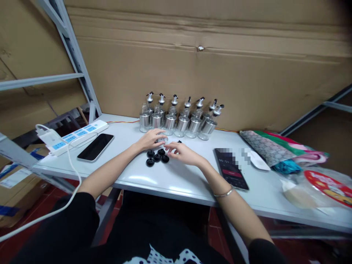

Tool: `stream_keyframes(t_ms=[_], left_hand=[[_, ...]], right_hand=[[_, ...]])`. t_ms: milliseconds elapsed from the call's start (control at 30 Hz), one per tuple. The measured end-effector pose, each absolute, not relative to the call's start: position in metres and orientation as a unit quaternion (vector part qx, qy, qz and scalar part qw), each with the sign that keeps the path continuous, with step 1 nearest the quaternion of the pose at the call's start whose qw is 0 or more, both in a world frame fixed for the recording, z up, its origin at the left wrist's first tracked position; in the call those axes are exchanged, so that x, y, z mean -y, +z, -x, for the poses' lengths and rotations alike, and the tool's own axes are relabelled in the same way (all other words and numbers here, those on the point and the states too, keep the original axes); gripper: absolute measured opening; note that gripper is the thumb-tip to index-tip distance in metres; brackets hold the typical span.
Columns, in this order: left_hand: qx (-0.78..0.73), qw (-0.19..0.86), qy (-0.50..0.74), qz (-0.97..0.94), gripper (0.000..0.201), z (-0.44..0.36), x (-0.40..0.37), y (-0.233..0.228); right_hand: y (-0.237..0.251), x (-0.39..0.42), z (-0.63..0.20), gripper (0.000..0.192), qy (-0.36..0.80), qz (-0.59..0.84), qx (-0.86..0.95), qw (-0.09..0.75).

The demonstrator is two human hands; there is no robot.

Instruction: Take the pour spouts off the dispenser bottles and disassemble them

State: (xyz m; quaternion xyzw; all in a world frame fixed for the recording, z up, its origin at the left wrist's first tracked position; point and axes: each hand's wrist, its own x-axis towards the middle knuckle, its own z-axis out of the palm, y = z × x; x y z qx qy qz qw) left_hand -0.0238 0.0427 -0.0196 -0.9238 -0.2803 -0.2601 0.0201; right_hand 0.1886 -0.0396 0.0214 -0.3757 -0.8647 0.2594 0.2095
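- Left hand (150, 139) rests on the white table (170, 179) with fingers curled around a small clear glass piece (162, 139); the grip looks closed on it, though the fingers hide most of the piece.
- Right hand (183, 152) lies palm down just to the 3 o'clock side of the left, fingers loosely bent and fingertips touching the table near that glass piece; it grips nothing that can be seen.
- A cluster of black caps (157, 157) sits on the table at 6 o'clock of the left hand, touching one another and just beside the right fingertips.
- A row of glass dispenser bottles (180, 121) with steel bands and pour spouts stands at 12 o'clock of both hands, close to the cardboard wall (209, 66) at the table's far edge.
- Bare table lies between the caps and the near edge, and also at 9 o'clock between the left hand and a dark phone (95, 147).
- A white power strip (79, 134) lies at the table's left edge, its cable hanging over the side.
- At 3 o'clock of the right hand, a second phone (231, 169) with a lit screen lies near the front edge; a white mouse (258, 161) sits just beyond it.
- Patterned fabric (268, 148) and plastic bags (316, 187) crowd the right end of the table.
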Motion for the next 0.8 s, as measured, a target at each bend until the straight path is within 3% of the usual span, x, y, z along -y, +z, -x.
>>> stream_keyframes(t_ms=[167,367,433,533,633,800], left_hand=[[0.283,0.005,-0.322,0.903,0.036,0.033,-0.043,-0.014],[0.295,-0.014,-0.256,0.920,0.042,0.027,-0.046,-0.027],[0.306,-0.019,-0.242,0.921,0.044,0.025,-0.047,-0.029],[0.330,-0.034,-0.252,0.909,0.045,0.026,-0.046,-0.028],[0.361,-0.046,-0.281,0.888,0.046,0.031,-0.046,-0.024],[0.379,-0.020,-0.281,0.881,0.047,0.042,-0.047,-0.014]], right_hand=[[0.031,0.035,-0.199,0.027,0.270,0.380,0.821,0.328],[0.029,-0.016,-0.220,0.030,0.108,0.476,0.587,0.646],[0.028,-0.037,-0.233,0.031,0.062,0.513,0.492,0.701],[0.020,-0.057,-0.249,0.028,0.026,0.532,0.464,0.708],[0.009,-0.064,-0.252,0.023,0.075,0.540,0.516,0.660],[0.002,-0.060,-0.250,0.028,0.073,0.535,0.535,0.649]])
